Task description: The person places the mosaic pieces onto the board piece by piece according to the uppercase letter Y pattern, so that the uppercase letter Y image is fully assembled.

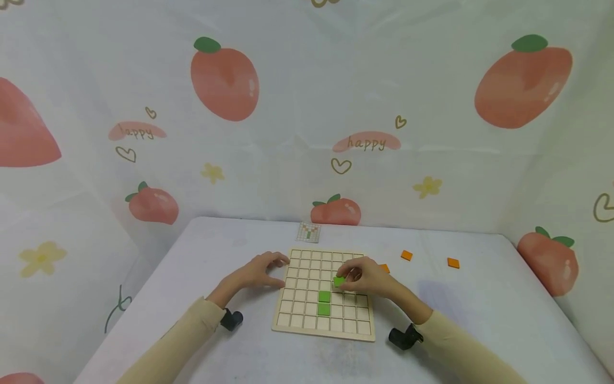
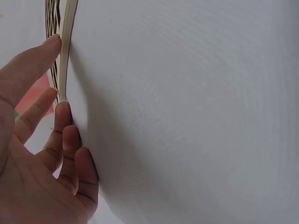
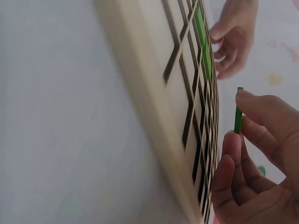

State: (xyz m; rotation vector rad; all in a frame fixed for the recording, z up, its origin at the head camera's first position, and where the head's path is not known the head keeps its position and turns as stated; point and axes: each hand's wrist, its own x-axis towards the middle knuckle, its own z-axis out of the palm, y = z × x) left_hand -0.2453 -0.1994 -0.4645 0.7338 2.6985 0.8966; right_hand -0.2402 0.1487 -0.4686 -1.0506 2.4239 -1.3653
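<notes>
Right hand (image 1: 366,277), right of centre: thumb and fingertips pinched a thin, bright green square tile (image 1: 339,281) by opposite edges. It was held just above the pale wooden square board with a grid of shallow cells (image 1: 297,308). The edge grip left both flat faces mostly free, presumably so it could be lowered level.

Left hand (image 1: 261,270), left of centre: thumb and fingers spread apart at the board's left edge, holding no tile; probably a steadying pose, though how firmly it touched I could not tell.

Two matching green tiles (image 1: 324,296) filled adjoining cells, one below the other, lower centre. Flat orange square tiles (image 1: 406,255) lay at right, one partly behind the right hand; likely set there for its reach. Small printed grid card (image 1: 309,232) lay beyond the board's far edge, upper centre of the tabletop, perhaps for easy viewing.
</notes>
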